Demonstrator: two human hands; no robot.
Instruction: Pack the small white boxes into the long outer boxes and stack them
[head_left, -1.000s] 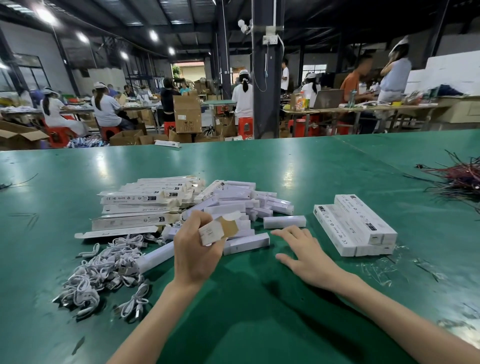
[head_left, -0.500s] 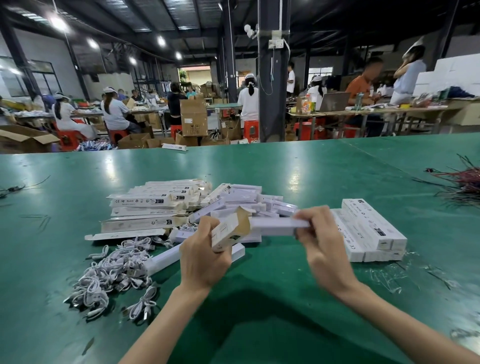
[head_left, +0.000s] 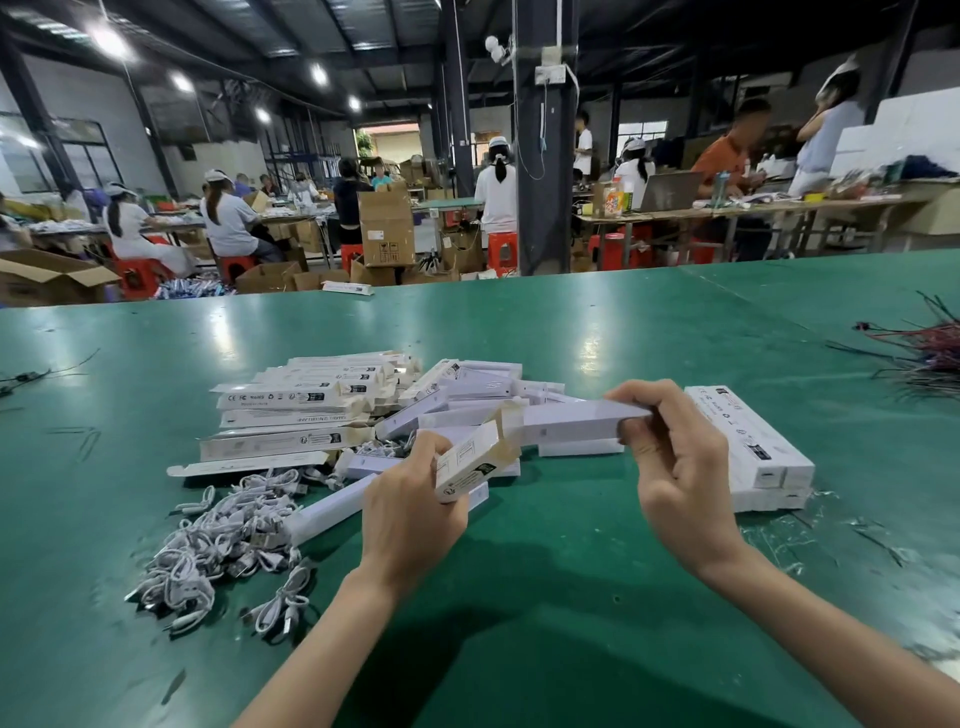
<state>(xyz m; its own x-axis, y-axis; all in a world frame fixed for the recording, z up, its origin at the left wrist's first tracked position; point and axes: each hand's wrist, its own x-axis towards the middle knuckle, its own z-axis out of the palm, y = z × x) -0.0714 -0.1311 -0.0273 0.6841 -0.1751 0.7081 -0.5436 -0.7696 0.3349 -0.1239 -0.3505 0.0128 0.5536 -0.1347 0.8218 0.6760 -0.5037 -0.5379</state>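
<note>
My left hand (head_left: 410, 512) grips a long outer box (head_left: 467, 465) with its end flap open, held above the green table (head_left: 571, 597). My right hand (head_left: 680, 467) pinches the far end of a small white box (head_left: 566, 423), whose near end meets the open mouth of the outer box. Behind them lies a heap of small white boxes (head_left: 483, 395). A pile of flat outer boxes (head_left: 306, 410) sits to the left. A stack of packed outer boxes (head_left: 748, 447) lies at the right, just behind my right hand.
A tangle of white cables (head_left: 228, 545) lies at the front left. A bundle of red and dark wires (head_left: 924, 353) sits at the table's far right. Beyond the table, people work at other benches among cardboard cartons (head_left: 387, 228).
My right hand picked a small white box off the table, lifted it and brought it to the open end of the outer box in my left hand.
</note>
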